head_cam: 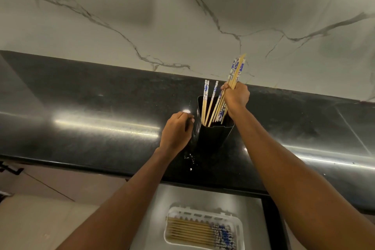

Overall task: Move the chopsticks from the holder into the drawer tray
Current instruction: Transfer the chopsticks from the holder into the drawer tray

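Head view, looking down on a glossy black desk set against a veined marble wall. Right hand closed tightly round a bundle of chopsticks, blue-patterned ends up, lower tips inside the mouth of the black holder. Left hand curled against the holder's left side, gripping it. Three loose chopsticks standing in the holder. Below the desk edge, an open drawer with a white tray; a row of chopsticks lying flat inside.
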